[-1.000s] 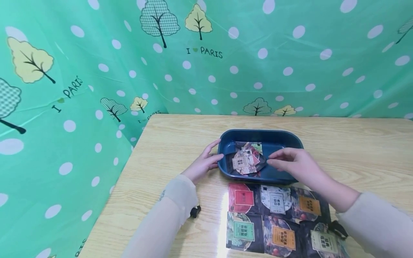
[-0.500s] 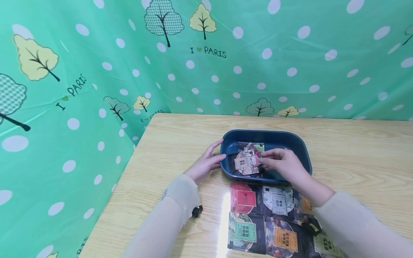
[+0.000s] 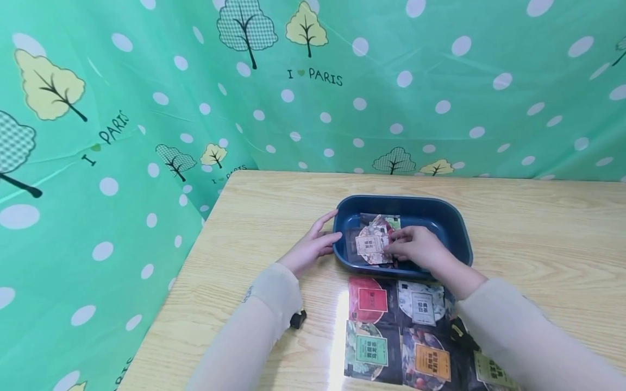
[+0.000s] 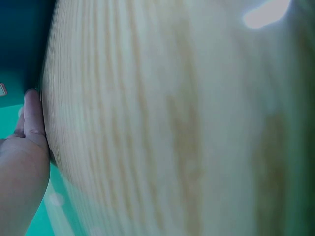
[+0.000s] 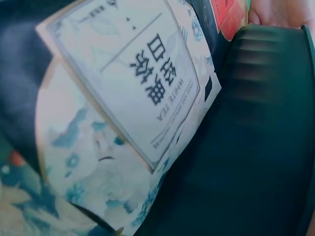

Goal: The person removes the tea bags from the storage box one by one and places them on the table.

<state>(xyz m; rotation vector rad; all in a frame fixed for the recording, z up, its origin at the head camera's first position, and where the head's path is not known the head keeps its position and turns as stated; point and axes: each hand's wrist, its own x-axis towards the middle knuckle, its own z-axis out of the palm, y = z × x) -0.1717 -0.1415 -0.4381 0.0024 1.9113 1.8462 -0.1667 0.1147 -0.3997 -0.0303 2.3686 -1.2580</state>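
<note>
The dark blue bin (image 3: 459, 231) stands on the table with several tea packets overlapping in its left half. On top is a tea packet (image 3: 370, 244) with a pale pink label. My right hand (image 3: 420, 250) reaches over the bin's front rim and pinches this packet's right edge between thumb and fingertips. At the bin's left end, my left hand (image 3: 313, 244) rests against the wall, fingers extended and thumb at the rim. In the left wrist view, the left hand (image 4: 32, 123) lies along the bin's side.
Tea packets lie in two rows before the bin, among them a red one (image 3: 371, 300), a white tea one (image 3: 423, 304), a green one (image 3: 371, 350) and an orange one (image 3: 430, 358). My right sleeve covers some. A patterned green curtain (image 3: 313, 108) hangs behind the table.
My right hand has moved left and inward to the top packet's edge. That packet now lies straighter over the others. The left hand stays at the bin's left end.
</note>
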